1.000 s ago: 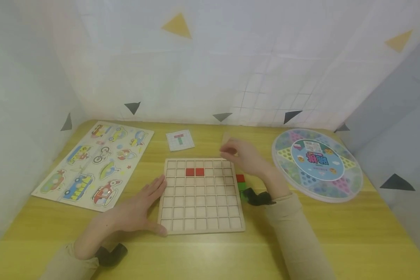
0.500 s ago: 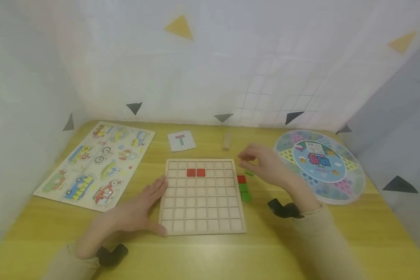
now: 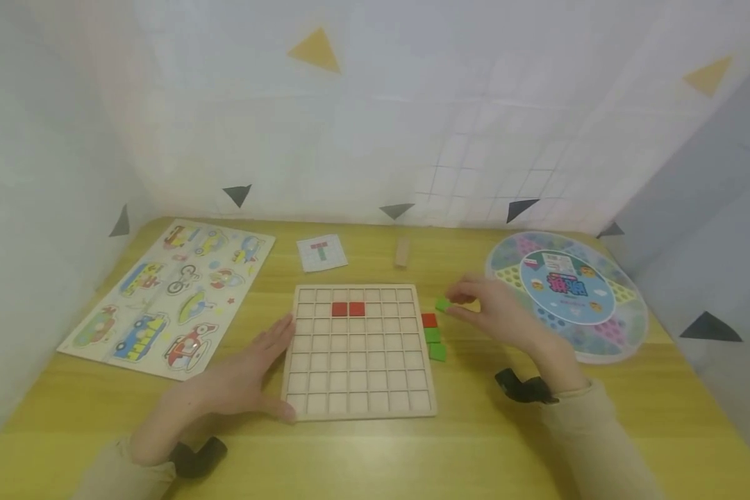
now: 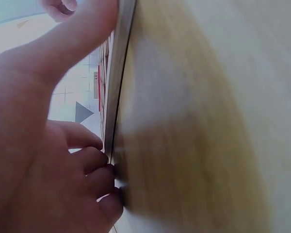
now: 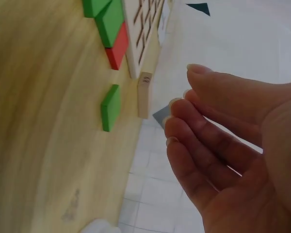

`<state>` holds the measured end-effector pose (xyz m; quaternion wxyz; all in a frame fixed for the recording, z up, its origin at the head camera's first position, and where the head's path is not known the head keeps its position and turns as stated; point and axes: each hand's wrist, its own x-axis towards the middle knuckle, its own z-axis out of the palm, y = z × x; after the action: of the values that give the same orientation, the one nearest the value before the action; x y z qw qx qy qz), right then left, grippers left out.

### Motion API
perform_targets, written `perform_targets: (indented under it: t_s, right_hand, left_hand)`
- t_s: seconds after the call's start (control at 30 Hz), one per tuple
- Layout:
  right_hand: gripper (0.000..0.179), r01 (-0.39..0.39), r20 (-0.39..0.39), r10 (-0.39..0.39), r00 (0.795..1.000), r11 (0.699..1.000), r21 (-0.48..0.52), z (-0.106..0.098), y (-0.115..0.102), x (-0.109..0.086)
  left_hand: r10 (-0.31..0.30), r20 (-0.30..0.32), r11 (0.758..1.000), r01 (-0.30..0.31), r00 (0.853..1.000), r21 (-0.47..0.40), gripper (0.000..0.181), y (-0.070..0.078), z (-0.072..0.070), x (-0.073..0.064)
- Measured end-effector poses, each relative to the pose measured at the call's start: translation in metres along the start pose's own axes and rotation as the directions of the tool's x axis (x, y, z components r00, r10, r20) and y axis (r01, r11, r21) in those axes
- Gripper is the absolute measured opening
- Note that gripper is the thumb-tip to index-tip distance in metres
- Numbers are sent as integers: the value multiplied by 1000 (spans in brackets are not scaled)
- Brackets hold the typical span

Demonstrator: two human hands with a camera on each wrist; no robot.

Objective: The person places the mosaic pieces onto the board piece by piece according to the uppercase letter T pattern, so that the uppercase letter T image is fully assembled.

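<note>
My left hand (image 3: 240,378) rests along the left side of a wooden grid board (image 3: 359,381), thumb at its lower left corner and fingertips against its edge. Two red square tiles (image 3: 348,309) sit side by side in the board's second row. To the right of the board my right hand (image 3: 503,311) hovers with loosely bent fingers, holding nothing. Closest to its fingertips, a green tile (image 3: 442,304) lies flat on the table; in the right wrist view the fingers stand apart from this green tile (image 5: 110,108). A red tile (image 3: 428,320) and two more green tiles (image 3: 435,343) line the board's right edge.
Behind the board lie a grid card (image 3: 321,252) with a red and green T pattern and a small wooden block (image 3: 402,253). A vehicle picture puzzle (image 3: 169,295) occupies the left side. At the right is a round Chinese checkers board (image 3: 567,295).
My right hand has moved right and toward me from behind the board's far right corner, uncovering the wooden block, the green tile and the tiles beside the board. My left hand stays put.
</note>
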<state>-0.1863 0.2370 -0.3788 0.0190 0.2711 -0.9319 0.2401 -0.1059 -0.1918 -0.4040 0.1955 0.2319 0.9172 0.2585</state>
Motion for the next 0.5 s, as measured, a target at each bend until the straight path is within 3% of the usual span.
perform_targets:
  t_s: [0.17, 0.5]
  right_hand:
    - [18, -19, 65, 19, 998, 1000, 4, 9, 2, 4]
    - [18, -29, 98, 25, 995, 999, 41, 21, 8, 3]
  left_hand:
    - [0, -1, 1000, 0, 1000, -10, 135, 0, 1, 1]
    - [20, 2, 999, -20, 1000, -41, 132, 3, -1, 0]
